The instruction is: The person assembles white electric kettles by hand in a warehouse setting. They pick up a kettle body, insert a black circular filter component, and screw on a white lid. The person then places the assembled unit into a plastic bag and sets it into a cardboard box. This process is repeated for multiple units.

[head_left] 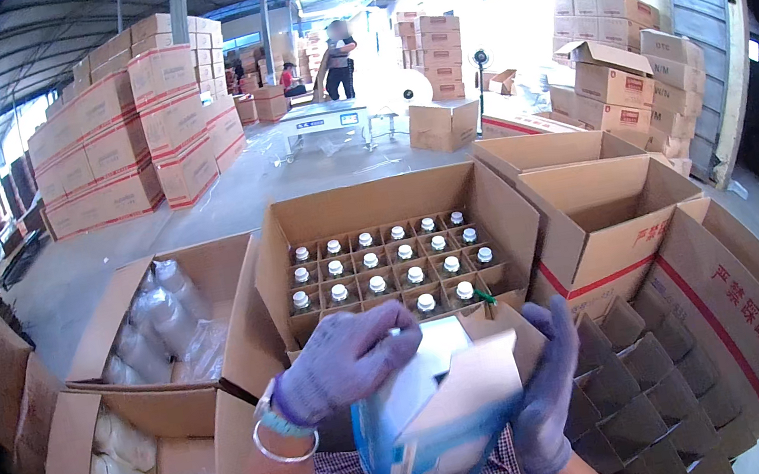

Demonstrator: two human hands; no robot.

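Observation:
A blue-and-white printed paper box [455, 432] stands tilted over my lap, its top flaps raised. My left hand [346, 363], in a grey-purple glove, is over the box's upper left edge. Its fingers are curled together, and what they pinch, if anything, is hidden. My right hand [543, 401], gloved alike, lies along the right side of the box with fingers stretched upward and thumb apart. Just beyond is a large open carton [364, 204] with a cardboard divider. Rows of white-capped bottles [415, 275] stand in its cells, and a green tie [484, 297] shows at its near edge.
Left of me, one open carton [235, 308] holds clear plastic-wrapped items; a nearer one [124, 399] holds white bottles. At right are open cartons [596, 199] and a divider grid [644, 383]. Farther off are stacked boxes [99, 144], a machine table [324, 123] and a standing person [338, 61].

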